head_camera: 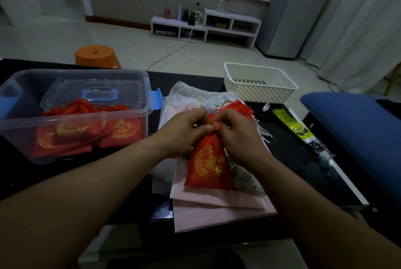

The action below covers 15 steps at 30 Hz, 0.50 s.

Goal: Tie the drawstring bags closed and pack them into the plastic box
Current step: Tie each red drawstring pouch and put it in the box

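A red drawstring bag (207, 163) with a gold emblem hangs upright over a stack of cloth bags at the table's middle. My left hand (183, 131) and my right hand (237, 133) pinch its red cord at the gathered neck, fingertips almost touching. Another red bag (239, 106) lies just behind my right hand. The clear plastic box (130, 121) stands at the left, holding several red bags (86, 130); its lid with a blue handle (99, 94) leans inside at the back.
Pink and white cloth bags (217, 208) lie stacked under my hands on the black table (293, 151). A white perforated basket (258, 83) sits at the back right. A yellow-black packet (297, 126) lies to the right. A blue seat (355, 125) borders the table.
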Each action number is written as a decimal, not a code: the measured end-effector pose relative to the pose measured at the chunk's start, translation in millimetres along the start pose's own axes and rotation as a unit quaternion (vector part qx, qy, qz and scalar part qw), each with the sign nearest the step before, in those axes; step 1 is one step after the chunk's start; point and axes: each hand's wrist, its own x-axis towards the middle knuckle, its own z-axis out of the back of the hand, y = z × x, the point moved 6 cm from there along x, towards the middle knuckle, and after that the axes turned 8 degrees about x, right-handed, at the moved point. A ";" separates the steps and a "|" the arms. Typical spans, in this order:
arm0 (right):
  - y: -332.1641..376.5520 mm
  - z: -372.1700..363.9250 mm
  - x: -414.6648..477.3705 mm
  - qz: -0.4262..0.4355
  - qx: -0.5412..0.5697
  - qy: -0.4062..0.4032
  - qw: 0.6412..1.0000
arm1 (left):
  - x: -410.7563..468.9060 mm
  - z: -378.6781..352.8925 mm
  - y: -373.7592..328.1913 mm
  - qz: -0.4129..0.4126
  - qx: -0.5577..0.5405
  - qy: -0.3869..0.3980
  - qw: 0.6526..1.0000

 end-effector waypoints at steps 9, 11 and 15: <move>-4.7 5.2 -2.4 -0.040 0.032 -0.023 0.998 | -2.1 -2.0 -4.2 -0.006 0.004 -0.014 1.000; -11.0 7.4 -1.4 -0.065 0.062 -0.027 0.996 | -2.5 -1.6 -4.1 -0.001 0.012 -0.012 1.000; -17.0 12.8 0.3 -0.082 0.080 -0.030 0.993 | -3.3 -4.0 2.9 0.028 0.028 -0.001 0.999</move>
